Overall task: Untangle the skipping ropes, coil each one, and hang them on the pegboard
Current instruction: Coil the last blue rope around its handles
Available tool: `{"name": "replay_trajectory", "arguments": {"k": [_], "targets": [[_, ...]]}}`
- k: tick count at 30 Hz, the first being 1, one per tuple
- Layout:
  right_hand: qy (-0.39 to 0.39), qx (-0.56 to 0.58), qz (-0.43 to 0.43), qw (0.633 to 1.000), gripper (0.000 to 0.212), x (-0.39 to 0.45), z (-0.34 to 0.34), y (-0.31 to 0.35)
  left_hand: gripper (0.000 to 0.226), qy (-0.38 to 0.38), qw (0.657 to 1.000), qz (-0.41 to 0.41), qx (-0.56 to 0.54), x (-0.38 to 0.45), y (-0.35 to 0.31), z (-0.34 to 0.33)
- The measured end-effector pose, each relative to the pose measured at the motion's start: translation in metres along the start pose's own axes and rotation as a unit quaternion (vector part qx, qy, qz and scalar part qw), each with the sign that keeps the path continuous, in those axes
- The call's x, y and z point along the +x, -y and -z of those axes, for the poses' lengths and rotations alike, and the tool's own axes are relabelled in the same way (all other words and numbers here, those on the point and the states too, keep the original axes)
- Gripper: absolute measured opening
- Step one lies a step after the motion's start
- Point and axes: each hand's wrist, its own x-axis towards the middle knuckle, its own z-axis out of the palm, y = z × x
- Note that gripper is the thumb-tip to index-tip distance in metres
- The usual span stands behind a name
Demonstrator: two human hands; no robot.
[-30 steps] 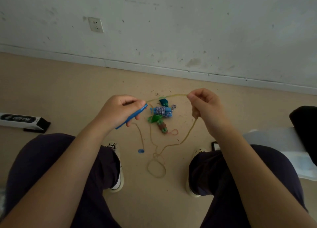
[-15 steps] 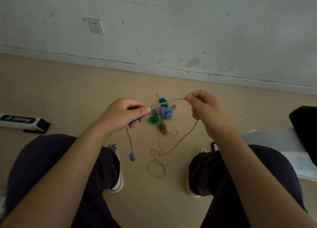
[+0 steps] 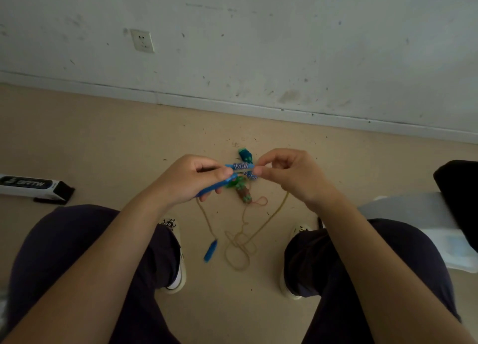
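Observation:
My left hand (image 3: 191,179) grips a blue skipping-rope handle (image 3: 216,186) above the floor. My right hand (image 3: 289,175) pinches the tan rope close to that handle, fingertips almost touching the left hand. The tan rope (image 3: 271,215) hangs from my right hand down to a loose tangle (image 3: 239,248) on the floor between my feet. A second blue handle (image 3: 210,250) dangles on a strand below my left hand. Behind my hands lie coiled ropes on the floor: a blue-and-white one (image 3: 243,166), a teal one (image 3: 245,155) and a green-brown one (image 3: 243,191).
I sit with knees apart, white shoes (image 3: 177,263) on the beige floor. A long white-and-black box (image 3: 31,186) lies at left. A pale sheet (image 3: 424,222) and a black object (image 3: 460,196) are at right. The wall with a socket (image 3: 142,40) is ahead. No pegboard shows.
My right hand has moved left toward my left hand, closing the span of rope between them. The dangling blue handle has swung lower and to the right.

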Motion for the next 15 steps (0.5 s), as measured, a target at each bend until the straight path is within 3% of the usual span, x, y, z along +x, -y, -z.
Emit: {"name": "replay_trajectory", "arguments": {"k": [4, 6, 15], "targets": [[-0.152, 0.049, -0.026, 0.987, 0.008, 0.003, 0.015, -0.004, 0.017, -0.061, 0.998, 0.007, 0.004, 0.001, 0.004, 0.011], [-0.168, 0.062, -0.028, 0.983, 0.006, 0.003, 0.016, -0.006, 0.015, -0.076, 0.997, 0.002, 0.001, 0.001, 0.006, 0.012], [0.084, 0.048, -0.021, 0.995, 0.026, -0.004, -0.016, -0.002, 0.011, -0.036, 0.999, -0.019, -0.001, 0.004, 0.007, -0.010]]}}
